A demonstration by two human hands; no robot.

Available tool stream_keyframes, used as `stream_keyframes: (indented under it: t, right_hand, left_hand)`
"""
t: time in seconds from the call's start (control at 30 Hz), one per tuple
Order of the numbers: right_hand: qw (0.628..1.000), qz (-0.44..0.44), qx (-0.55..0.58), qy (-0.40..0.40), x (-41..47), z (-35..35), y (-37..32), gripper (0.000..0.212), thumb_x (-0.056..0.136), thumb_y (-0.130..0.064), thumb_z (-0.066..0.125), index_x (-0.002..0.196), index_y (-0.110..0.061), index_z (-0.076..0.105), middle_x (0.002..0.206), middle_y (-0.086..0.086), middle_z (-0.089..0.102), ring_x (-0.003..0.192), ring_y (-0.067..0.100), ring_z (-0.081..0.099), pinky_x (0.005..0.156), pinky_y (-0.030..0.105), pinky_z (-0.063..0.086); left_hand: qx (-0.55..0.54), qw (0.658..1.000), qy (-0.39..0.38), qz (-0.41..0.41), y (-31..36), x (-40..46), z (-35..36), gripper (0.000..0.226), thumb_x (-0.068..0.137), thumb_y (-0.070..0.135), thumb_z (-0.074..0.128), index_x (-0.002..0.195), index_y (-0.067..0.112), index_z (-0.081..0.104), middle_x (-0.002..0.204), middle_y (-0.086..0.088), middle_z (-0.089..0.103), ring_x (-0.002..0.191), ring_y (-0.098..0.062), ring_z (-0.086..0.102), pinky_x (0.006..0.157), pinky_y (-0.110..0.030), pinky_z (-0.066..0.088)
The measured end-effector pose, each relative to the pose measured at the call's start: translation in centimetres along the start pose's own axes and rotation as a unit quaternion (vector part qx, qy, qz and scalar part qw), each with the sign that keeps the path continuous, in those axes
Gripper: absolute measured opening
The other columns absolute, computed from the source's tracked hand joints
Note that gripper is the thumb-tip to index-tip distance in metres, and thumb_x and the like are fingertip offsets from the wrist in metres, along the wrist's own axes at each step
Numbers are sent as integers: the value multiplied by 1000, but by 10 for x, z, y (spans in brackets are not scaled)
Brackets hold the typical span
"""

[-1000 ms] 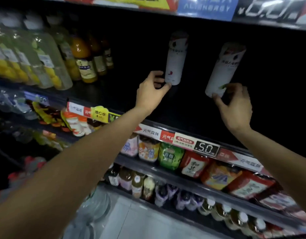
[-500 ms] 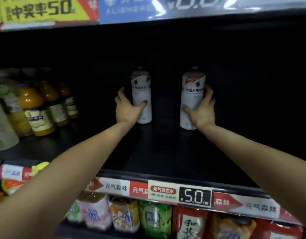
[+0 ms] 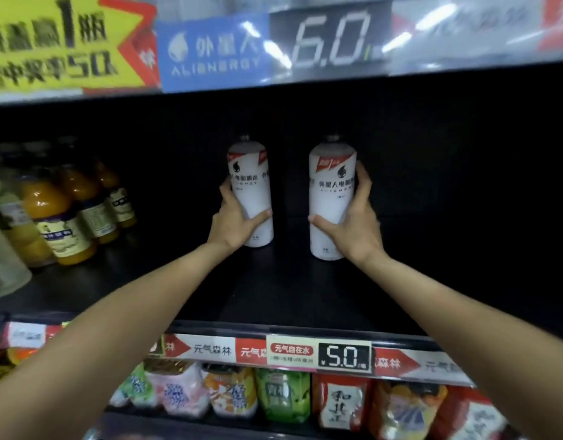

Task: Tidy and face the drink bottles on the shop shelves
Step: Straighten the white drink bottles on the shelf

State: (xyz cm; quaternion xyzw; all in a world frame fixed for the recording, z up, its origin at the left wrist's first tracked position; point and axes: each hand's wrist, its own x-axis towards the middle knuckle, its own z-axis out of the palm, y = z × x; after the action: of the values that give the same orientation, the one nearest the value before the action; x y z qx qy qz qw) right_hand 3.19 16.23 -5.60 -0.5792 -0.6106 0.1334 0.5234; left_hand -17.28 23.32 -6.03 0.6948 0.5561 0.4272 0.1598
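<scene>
While both stand upright, each hand's fingers (image 3: 362, 182) wrap one white bottle (image 3: 253, 198).

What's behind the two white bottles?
Only dark shelf back shows behind the left white bottle and right white bottle. Whatever sits directly behind them is covered.

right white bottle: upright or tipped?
Upright. The right bottle stands base down on the shelf, cap up, gripped by the right hand.

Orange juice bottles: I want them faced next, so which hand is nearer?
Left. The left hand grips a white bottle nearer the orange juice bottles; the right hand is farther right.
</scene>
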Motion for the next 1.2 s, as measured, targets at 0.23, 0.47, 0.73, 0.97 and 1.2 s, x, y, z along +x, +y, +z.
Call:
stream_keyframes:
  t: [0.23, 0.47, 0.73, 0.97, 1.2]
  right_hand:
    - [989, 88, 95, -66, -55, -26, -37, 90, 66, -17, 86, 139, -17, 34, 127, 0, 57, 114, 12, 54, 92, 24, 44]
    - [990, 67, 126, -16, -130, -52, -73, 78, 68, -9, 83, 130, -34, 43, 124, -12, 56, 114, 2, 54, 93, 23, 48]
    - [996, 19, 87, -8, -155, -121, -144, 78, 70, -10, 85, 133, -27, 42, 129, -14, 50, 120, 4, 50, 94, 14, 42]
    - [987, 89, 106, -77, -162, -202, -222, 101, 60, -22, 90, 138, -23, 27, 119, -27, 49, 113, -16, 48, 87, 3, 40]
    - [992, 70, 101, 6, -137, -251, -263, 81, 58, -33, 85, 124, -30, 38, 117, -22, 54, 107, -11, 53, 82, 5, 43]
  left_hand:
    - [0, 996, -55, -74, 31, -50, -33, 89, 71, 34, 84, 128, 13, 20, 116, 0, 58, 109, -26, 60, 88, -33, 48]
    - [0, 994, -58, -93, 64, -105, -60, 87, 64, 29, 89, 124, 10, 28, 115, -12, 63, 103, -32, 63, 80, -40, 53]
    - [-45, 995, -92, 13, 116, -169, -110, 77, 68, 31, 86, 123, 28, 32, 125, -7, 59, 111, -21, 61, 88, -42, 54]
    - [-79, 994, -71, 24, 220, -195, -188, 94, 55, 29, 93, 128, 15, 36, 110, 10, 54, 102, -8, 58, 87, -29, 53]
    - [-143, 988, 8, 51, 299, -150, -220, 88, 54, 39, 89, 123, 39, 35, 106, 43, 49, 96, 23, 51, 81, -13, 50]
